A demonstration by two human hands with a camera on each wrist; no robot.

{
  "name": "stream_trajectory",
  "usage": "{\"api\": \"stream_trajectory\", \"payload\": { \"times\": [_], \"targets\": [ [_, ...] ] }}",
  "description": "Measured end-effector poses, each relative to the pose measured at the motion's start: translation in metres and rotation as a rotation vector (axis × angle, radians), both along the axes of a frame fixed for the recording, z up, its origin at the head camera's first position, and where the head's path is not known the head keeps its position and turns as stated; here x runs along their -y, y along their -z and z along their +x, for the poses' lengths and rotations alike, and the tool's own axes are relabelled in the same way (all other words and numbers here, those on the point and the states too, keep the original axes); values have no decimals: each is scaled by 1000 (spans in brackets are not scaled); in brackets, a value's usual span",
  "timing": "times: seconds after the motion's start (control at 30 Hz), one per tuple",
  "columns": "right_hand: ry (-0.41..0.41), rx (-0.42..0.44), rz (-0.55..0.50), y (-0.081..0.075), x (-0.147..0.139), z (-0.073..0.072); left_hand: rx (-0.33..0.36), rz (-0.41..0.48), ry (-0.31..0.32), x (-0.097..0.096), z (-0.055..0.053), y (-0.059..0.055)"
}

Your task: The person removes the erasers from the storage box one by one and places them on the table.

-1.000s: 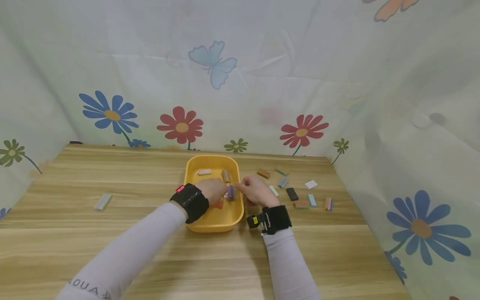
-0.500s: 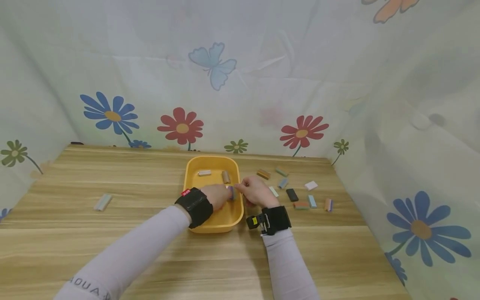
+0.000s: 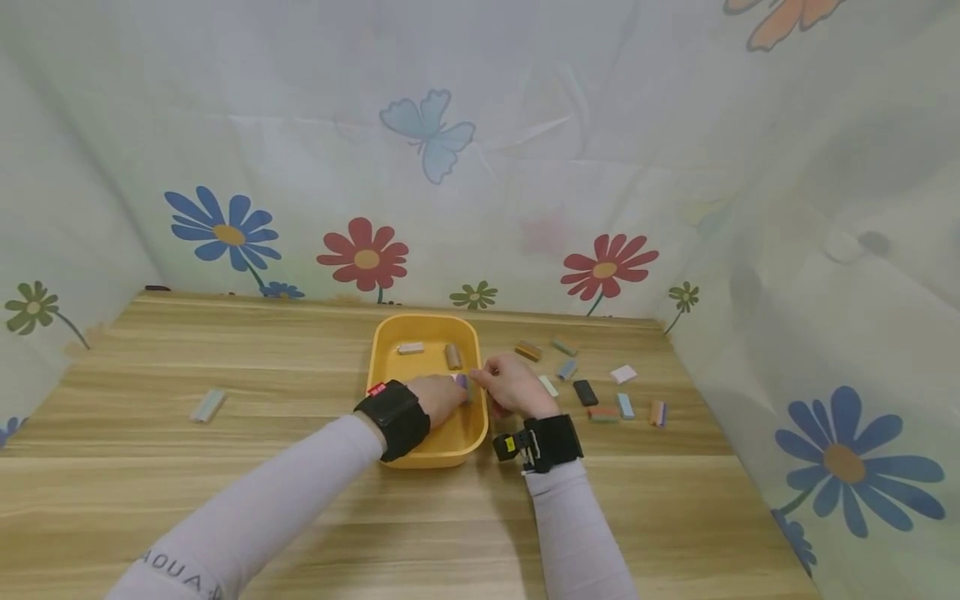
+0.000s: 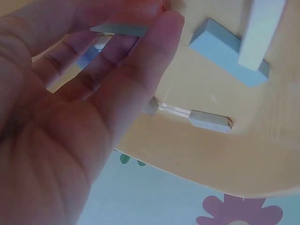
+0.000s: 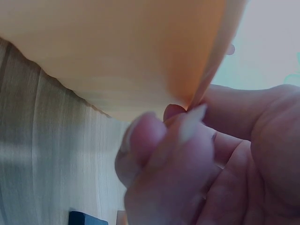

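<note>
My left hand (image 3: pixel 437 398) is down inside the yellow plastic basin (image 3: pixel 431 459). Between thumb and fingers it pinches a red-and-grey eraser (image 4: pixel 133 18), mostly covered by the fingers in the left wrist view. A light blue eraser (image 4: pixel 229 51) and a white eraser (image 4: pixel 262 33) lie beyond the thumb, the white one overlapping the blue. A purple eraser (image 3: pixel 462 382) shows by the left fingertips in the head view. My right hand (image 3: pixel 517 385) grips the basin's right rim, thumb on one side and curled fingers on the other, as the right wrist view shows.
A pale eraser (image 3: pixel 410 348) and a brown eraser (image 3: pixel 453 357) lie at the basin's back. Several erasers, including a black eraser (image 3: pixel 585 392), are scattered to its right. A grey-green eraser (image 3: pixel 207 406) lies alone at left. A flowered curtain (image 3: pixel 480 208) encloses the wooden table (image 3: pixel 375 533).
My left hand has shifted slightly right and forward inside the basin, hiding the orange piece seen below it earlier. The right hand has stayed at the rim.
</note>
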State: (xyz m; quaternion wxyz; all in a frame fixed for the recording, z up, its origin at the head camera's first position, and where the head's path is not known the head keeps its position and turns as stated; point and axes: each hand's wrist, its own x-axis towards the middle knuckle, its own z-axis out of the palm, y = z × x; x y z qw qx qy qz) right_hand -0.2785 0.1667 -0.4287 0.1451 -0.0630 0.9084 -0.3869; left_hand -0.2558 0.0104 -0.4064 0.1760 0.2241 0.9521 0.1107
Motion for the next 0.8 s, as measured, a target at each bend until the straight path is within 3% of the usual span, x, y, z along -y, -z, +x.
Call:
{"api": "stream_trajectory", "payload": {
  "times": [0.03,0.1,0.13,0.27,0.3,0.5,0.63,0.8],
  "targets": [
    [0,-1,-2,0,0,0,34,37,-50,1,0,-2],
    [-1,-1,-5,0,0,0,36,51,-40,2,1,-7],
    [-3,-1,-4,0,0,0,22,36,2,3,1,-10],
    [-3,-2,10,-1,0,1,-160,-49,272,9,-4,-23],
    [-3,-2,13,-1,0,1,-171,-46,287,11,-6,-27],
    [20,11,20,-2,2,1,-152,85,216,31,-18,-48],
    [22,10,34,-2,2,1,-137,179,97,60,-17,-58],
    [31,28,13,-1,2,1,-159,275,-62,105,-12,-57]
  ]
}}
